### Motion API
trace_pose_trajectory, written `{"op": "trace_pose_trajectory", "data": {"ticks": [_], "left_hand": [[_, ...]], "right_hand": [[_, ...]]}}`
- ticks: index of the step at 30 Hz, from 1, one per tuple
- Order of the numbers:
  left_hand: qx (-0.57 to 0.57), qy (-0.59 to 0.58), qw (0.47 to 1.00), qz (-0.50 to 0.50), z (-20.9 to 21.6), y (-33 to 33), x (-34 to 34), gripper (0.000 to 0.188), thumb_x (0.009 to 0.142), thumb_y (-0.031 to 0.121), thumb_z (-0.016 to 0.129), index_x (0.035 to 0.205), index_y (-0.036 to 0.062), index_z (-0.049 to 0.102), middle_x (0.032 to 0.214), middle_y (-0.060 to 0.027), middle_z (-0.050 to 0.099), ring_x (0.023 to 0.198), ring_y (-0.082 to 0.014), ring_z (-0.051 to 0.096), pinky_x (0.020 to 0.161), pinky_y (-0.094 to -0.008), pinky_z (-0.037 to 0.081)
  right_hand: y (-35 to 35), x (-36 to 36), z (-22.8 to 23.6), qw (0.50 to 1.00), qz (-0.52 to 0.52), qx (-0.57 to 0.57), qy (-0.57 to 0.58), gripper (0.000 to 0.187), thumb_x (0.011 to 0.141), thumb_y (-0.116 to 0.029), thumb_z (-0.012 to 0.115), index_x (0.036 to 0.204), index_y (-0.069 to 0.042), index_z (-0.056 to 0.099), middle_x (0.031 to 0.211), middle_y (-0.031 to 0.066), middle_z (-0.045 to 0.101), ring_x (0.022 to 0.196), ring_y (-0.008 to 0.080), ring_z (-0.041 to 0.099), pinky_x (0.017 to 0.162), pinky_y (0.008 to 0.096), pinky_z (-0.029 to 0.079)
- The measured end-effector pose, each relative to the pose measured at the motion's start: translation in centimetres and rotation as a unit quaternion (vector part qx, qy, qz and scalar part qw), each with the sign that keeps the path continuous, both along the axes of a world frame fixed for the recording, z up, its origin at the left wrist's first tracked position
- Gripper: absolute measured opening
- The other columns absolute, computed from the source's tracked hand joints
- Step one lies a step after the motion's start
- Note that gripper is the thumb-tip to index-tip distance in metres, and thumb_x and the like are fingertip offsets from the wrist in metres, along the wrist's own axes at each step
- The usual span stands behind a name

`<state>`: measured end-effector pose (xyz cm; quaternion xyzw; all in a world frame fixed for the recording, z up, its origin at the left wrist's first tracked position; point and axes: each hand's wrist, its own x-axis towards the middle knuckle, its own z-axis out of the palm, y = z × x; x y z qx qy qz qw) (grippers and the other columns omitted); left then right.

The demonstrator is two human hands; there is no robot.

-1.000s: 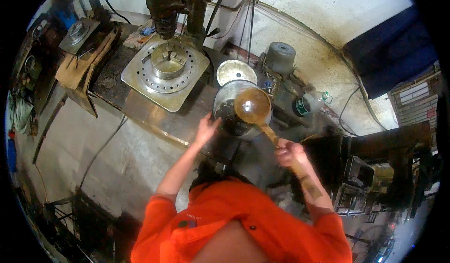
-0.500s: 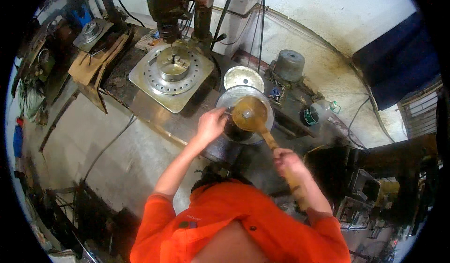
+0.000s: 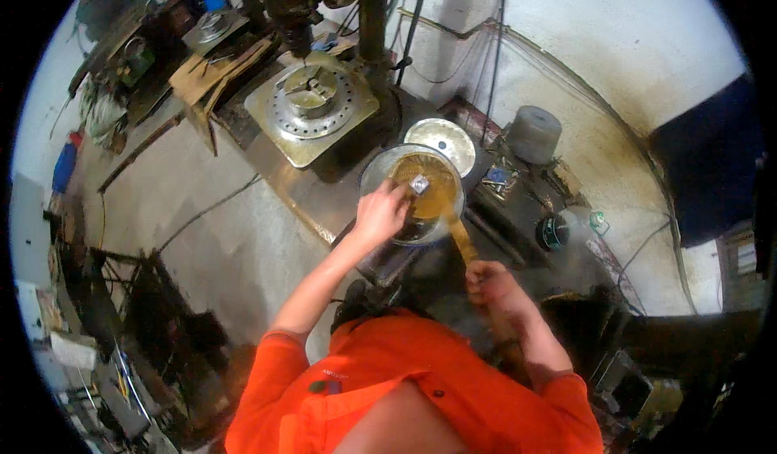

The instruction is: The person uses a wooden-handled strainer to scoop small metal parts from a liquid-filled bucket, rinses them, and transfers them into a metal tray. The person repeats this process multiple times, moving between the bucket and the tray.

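Observation:
My right hand (image 3: 488,282) is closed round the long yellow-brown handle (image 3: 464,243) of a round skimmer, possibly bamboo. Its brownish mesh bowl (image 3: 435,205) lies over a round grey metal basin (image 3: 460,193) with a dark inside. A small shiny metal block (image 3: 418,184) sits on the mesh. My left hand (image 3: 385,212) reaches over the basin's left side, fingers curled together right beside the block. Its fingertips are partly hidden, so whether they touch or grip the block cannot be told.
Left of the basin stands a drill press with a chuck (image 3: 311,91) on its square metal table (image 3: 299,156). Behind the basin are a white round lid (image 3: 441,140) and a grey pot (image 3: 534,133). A clear plastic bottle (image 3: 573,227) lies at the right, near small metal parts (image 3: 499,180).
The skimmer's bowl has shifted within the basin, and the metal block on it now lies closer to my left fingertips. My right hand keeps its hold on the handle. The whole view has turned slightly.

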<state>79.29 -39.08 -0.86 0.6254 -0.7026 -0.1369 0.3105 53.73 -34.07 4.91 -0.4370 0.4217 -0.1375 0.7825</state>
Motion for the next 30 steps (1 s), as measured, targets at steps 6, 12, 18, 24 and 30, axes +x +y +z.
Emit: {"op": "trace_pose_trajectory", "data": {"ticks": [6, 12, 18, 24, 30], "left_hand": [[-0.055, 0.020, 0.994, 0.089, 1.1, 3.5, 0.9, 0.027, 0.071, 0.017, 0.062, 0.097, 0.0082, 0.059, 0.092, -0.0126, 0.055, 0.072, -0.0322, 0.057, 0.062, -0.0393, 0.047], [-0.121, 0.096, 0.977, 0.145, 2.7, 6.0, 3.9, 0.023, 0.071, 0.011, 0.063, 0.091, 0.0014, 0.060, 0.086, -0.0115, 0.057, 0.059, -0.0250, 0.056, 0.055, -0.0331, 0.044], [-0.127, 0.134, 0.967, 0.175, 1.6, 9.5, 8.1, 0.020, 0.071, 0.012, 0.062, 0.089, 0.0046, 0.061, 0.077, -0.0100, 0.057, 0.058, -0.0245, 0.055, 0.056, -0.0332, 0.045], [-0.054, 0.213, 0.954, 0.205, -2.5, 14.3, 12.1, 0.021, 0.072, 0.010, 0.060, 0.091, 0.0023, 0.063, 0.079, -0.0144, 0.062, 0.058, -0.0229, 0.058, 0.058, -0.0313, 0.046], [0.006, 0.197, 0.961, 0.194, -5.3, 17.1, 14.0, 0.022, 0.071, 0.013, 0.060, 0.090, 0.0025, 0.063, 0.079, -0.0163, 0.061, 0.062, -0.0281, 0.058, 0.060, -0.0347, 0.046]], "right_hand": [[-0.1, -0.8, 2.0, 0.999, 0.017, -0.015, 0.032, 0.013, 0.067, 0.003, 0.047, 0.069, -0.008, 0.039, 0.058, -0.0015, 0.039, 0.047, 0.0076, 0.041, 0.040, 0.0231, 0.034], [-0.2, 0.0, 6.5, 0.994, -0.092, 0.038, 0.045, 0.020, 0.057, 0.009, 0.037, 0.068, -0.008, 0.039, 0.059, 0.0027, 0.038, 0.039, 0.0106, 0.037, 0.032, 0.0236, 0.030], [-0.3, 0.4, 13.2, 0.993, -0.099, 0.063, -0.003, 0.019, 0.055, -0.006, 0.048, 0.069, -0.011, 0.036, 0.063, 0.0031, 0.039, 0.041, 0.0079, 0.035, 0.030, 0.0251, 0.032], [0.8, 1.0, 15.6, 0.998, -0.068, -0.011, 0.003, 0.026, 0.060, -0.017, 0.059, 0.076, -0.013, 0.038, 0.064, 0.0011, 0.041, 0.041, 0.0049, 0.035, 0.030, 0.0215, 0.031], [2.2, 3.0, 17.2, 0.993, -0.099, -0.022, 0.067, 0.012, 0.066, -0.011, 0.046, 0.074, -0.013, 0.037, 0.061, 0.0005, 0.039, 0.038, 0.0039, 0.033, 0.029, 0.0204, 0.027]]}}
